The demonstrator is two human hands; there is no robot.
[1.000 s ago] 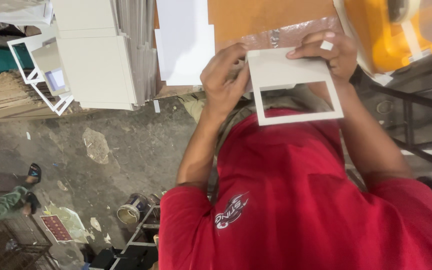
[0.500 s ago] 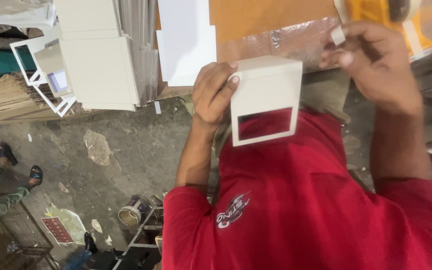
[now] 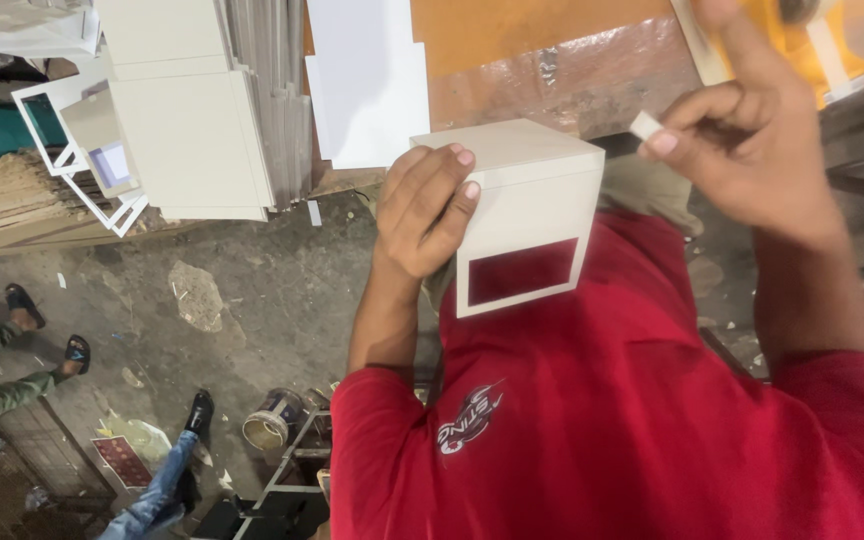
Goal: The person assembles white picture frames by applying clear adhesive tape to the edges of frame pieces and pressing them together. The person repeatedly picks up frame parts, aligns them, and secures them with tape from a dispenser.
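White box [image 3: 517, 205] with a rectangular window cut into its lower face sits in front of the person's red shirt [image 3: 632, 420], tilted so its top panel and one side show. Left hand [image 3: 427, 205] takes it by the near left corner: the grip is curled over the edge, fingertips on top, thumb side hidden behind the box wall. Right hand [image 3: 752, 140] is apart from the box, up and to the right, its grip narrow, pinching a small white block [image 3: 644, 125] between thumb and forefinger. Through the window only red cloth shows; the inside of the box cannot be made out.

Beyond it a white sheet [image 3: 367, 80] lies on the brown desk [image 3: 552, 60], whose far part is cut off by the frame. A yellow object [image 3: 842, 45] at the top right is blurred. Stacked white panels [image 3: 187, 130] stand at left, with open white frames [image 3: 62, 150] leaning beside them. On the concrete floor [image 3: 252, 290] lies a flat reddish printed packet [image 3: 122, 460] near a round tin [image 3: 270, 425].
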